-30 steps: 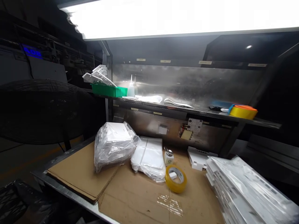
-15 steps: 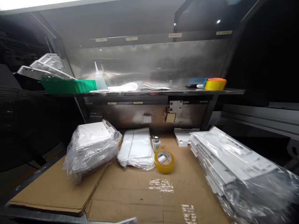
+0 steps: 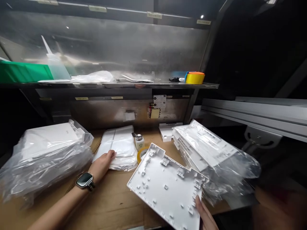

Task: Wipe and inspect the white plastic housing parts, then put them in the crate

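Note:
My right hand [image 3: 205, 213] grips a white plastic cover [image 3: 165, 191] by its right edge, thumb on the near face; clips and small posts show on its inner side. My left hand [image 3: 102, 163], with a watch on the wrist, is closed at the left front edge of a stack of clear plastic bags [image 3: 120, 140]. Its thumb presses on the bags and the other fingers are mostly hidden. Behind the cover lies a roll of yellow tape [image 3: 139, 155], partly covered. A small white bottle with a metal cap [image 3: 139, 142] stands beside the bags.
Bagged white parts are piled on the left [image 3: 48, 150] and on the right [image 3: 203, 147]. Another white part [image 3: 165, 131] lies at the back. Cardboard [image 3: 112, 198] covers the bench. The shelf above holds a green bin [image 3: 24, 72], a squeeze bottle [image 3: 57, 68] and yellow rolls [image 3: 195, 78].
Both hands have come into view, the right with the white plastic cover and the left at the plastic bags. The head view has turned right and moved closer.

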`<state>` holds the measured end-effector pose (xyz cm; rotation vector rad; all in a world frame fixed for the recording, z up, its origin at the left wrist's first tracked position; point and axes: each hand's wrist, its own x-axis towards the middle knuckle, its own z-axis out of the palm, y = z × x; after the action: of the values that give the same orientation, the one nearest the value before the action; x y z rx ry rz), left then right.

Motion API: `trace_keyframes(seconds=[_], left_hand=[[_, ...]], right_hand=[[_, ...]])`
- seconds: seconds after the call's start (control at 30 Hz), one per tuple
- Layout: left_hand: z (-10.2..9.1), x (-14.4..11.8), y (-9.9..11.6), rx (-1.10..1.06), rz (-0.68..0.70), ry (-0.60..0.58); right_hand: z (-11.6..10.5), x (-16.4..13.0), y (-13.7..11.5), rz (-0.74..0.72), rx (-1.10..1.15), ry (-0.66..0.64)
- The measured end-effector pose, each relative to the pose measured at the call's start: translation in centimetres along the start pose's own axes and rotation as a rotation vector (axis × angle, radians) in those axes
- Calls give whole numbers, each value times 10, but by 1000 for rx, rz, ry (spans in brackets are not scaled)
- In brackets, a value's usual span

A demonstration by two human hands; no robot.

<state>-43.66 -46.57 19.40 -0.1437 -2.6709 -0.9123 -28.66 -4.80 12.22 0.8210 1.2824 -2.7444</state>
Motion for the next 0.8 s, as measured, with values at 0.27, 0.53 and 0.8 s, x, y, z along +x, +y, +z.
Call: trace_keyframes(seconds=[0.27,0.53,0.8], left_hand=[[-26,26,-16,-104,-128,-51],[-34,49,-20,-425,-191,-32],[-38,23,37,-503,-136,-171]], right_hand=[[15,-2,-11,78,185,-50],[8,-1,-6,77,171,-7],[32,-4,-7,172,103,-188]])
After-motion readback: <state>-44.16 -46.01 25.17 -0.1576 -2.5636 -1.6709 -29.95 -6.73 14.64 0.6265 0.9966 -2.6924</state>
